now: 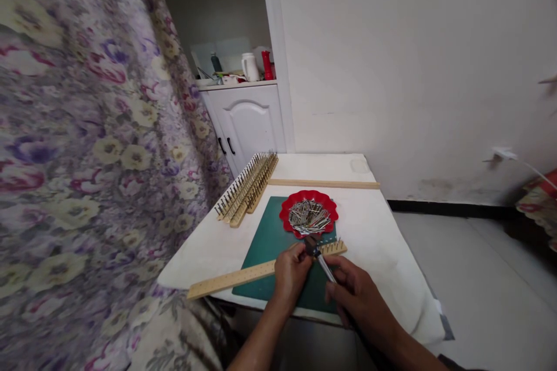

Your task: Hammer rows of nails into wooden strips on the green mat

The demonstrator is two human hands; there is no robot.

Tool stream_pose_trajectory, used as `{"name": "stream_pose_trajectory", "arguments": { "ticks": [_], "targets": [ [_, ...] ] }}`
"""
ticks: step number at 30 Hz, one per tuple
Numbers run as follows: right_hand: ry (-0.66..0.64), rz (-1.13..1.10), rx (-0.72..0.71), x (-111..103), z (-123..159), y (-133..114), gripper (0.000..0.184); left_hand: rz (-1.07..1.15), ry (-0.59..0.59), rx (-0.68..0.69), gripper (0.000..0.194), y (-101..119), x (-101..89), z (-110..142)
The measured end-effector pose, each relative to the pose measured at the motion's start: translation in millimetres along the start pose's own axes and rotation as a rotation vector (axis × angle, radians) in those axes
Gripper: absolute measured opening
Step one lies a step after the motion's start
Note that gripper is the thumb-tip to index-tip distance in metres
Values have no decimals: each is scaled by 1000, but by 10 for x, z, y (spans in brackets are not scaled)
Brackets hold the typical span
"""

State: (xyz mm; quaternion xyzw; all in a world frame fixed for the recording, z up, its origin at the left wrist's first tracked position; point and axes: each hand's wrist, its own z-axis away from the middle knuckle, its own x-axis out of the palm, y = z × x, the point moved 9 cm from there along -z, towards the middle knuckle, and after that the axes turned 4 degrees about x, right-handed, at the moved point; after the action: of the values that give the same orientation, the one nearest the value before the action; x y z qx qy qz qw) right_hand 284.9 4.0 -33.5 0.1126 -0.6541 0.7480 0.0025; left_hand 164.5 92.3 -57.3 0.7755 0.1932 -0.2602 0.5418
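A long wooden strip point(235, 279) lies across a green cutting mat point(270, 237), with several nails standing in its right end. My left hand point(290, 272) is closed on the strip at its middle, pinching something too small to name. My right hand point(354, 295) grips a hammer point(319, 258) whose dark head rests by the strip next to my left fingers. Just beyond stands a red plate point(289, 208) heaped with loose nails point(308, 215).
Several wooden strips full of nails point(248, 185) lie at the white table's point(209, 249) back left, a bare strip point(324, 184) along the back. A flowered curtain point(78, 156) hangs at left, a white cabinet point(248, 119) behind, a wall at right.
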Motion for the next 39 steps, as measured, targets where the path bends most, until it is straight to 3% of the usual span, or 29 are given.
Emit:
{"name": "stream_pose_trajectory", "arguments": {
  "ticks": [30, 39],
  "targets": [
    [9, 10, -5, -49, 15, -33, 36, -41, -7, 17, 12, 18, 20, 1],
    [130, -35, -139, -373, 12, -328, 37, 81, -64, 46, 12, 24, -15, 23]
  ]
}}
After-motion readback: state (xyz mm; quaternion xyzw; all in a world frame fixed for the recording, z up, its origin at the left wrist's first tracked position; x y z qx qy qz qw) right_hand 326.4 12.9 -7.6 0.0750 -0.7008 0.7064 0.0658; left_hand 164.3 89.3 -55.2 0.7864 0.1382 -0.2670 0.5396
